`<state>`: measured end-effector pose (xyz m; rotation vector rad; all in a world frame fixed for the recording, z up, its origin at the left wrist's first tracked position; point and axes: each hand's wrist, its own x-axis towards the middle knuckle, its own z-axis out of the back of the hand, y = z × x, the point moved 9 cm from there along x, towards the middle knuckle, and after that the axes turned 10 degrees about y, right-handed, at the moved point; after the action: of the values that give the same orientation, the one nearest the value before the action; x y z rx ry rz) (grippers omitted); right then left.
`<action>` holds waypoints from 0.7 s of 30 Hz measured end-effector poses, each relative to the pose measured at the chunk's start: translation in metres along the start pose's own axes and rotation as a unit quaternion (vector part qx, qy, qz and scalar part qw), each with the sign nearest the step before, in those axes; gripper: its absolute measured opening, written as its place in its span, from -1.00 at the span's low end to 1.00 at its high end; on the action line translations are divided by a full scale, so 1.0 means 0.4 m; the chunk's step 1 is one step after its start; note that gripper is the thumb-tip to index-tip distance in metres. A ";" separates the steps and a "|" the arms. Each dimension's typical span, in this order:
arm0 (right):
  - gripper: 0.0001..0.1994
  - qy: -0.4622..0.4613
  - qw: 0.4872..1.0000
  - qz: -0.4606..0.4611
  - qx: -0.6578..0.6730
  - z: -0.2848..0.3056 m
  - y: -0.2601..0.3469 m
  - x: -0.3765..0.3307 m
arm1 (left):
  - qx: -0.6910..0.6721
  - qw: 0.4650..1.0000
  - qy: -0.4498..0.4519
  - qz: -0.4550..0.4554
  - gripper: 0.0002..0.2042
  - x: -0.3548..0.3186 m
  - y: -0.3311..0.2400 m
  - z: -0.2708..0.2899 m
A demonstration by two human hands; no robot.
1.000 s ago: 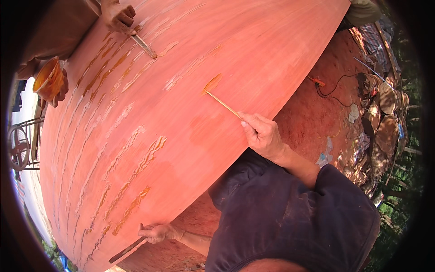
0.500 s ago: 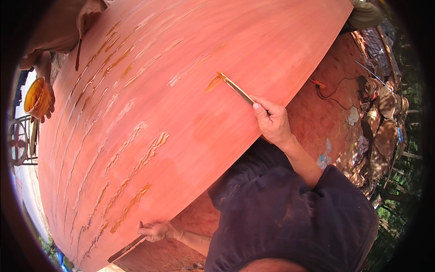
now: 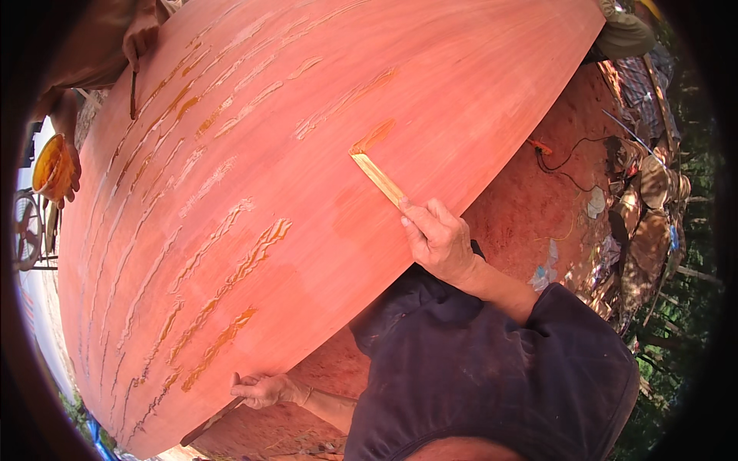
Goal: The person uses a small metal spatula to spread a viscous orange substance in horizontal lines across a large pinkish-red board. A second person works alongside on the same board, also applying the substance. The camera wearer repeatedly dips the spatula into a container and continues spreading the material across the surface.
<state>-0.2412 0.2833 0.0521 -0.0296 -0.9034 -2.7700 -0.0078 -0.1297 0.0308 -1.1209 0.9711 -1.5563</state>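
My right hand (image 3: 440,240) is closed around a flat wooden stick (image 3: 378,178). The stick's far end touches a large reddish wooden sheet (image 3: 323,269), beside a short amber smear (image 3: 377,135). Down at the sheet's near left edge, my left hand (image 3: 263,389) is closed on a dark flat strip (image 3: 209,422), which lies along that edge. Long wavy streaks of glossy amber liquid (image 3: 231,292) cover much of the sheet's left half.
At the upper left, a co-worker's hand (image 3: 141,40) holds a thin dark stick (image 3: 133,96). Their other hand carries a tub of amber liquid (image 3: 49,165). Reddish ground lies beyond the right edge, with a cord (image 3: 565,163) and a heap of debris (image 3: 644,230).
My right hand has moved down and slightly left, taking the stick with it. Its tip has slid down-left, and the amber smear now lies up-right of it. My left hand has barely moved.
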 end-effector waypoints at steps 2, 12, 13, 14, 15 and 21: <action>-0.71 0.008 1.000 0.009 0.028 -0.008 0.012 -0.002 | -0.001 1.000 -0.001 -0.002 -0.55 -0.001 -0.001 0.001; -0.79 -0.044 0.996 -0.025 0.072 0.037 -0.024 0.005 | -0.020 1.000 -0.009 -0.003 -0.56 0.000 0.004 0.002; -0.79 -0.033 0.996 -0.016 0.081 0.027 -0.018 0.002 | -0.019 1.000 -0.009 -0.007 -0.56 0.000 0.005 0.005; -0.79 -0.020 0.995 0.008 0.096 0.019 -0.008 -0.002 | -0.019 1.000 -0.007 -0.011 -0.56 -0.001 0.006 0.007; -0.78 -0.013 0.993 0.001 0.120 0.015 -0.017 -0.004 | -0.021 1.000 -0.002 -0.016 -0.56 0.001 0.006 0.006; -0.71 -0.040 0.934 -0.167 0.314 0.044 -0.169 -0.011 | -0.022 1.000 0.002 -0.011 -0.57 0.004 0.013 0.006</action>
<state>-0.2529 0.3477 0.0267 0.1322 -1.9316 -2.6272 -0.0043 -0.1327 0.0270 -1.1616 1.0034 -1.5623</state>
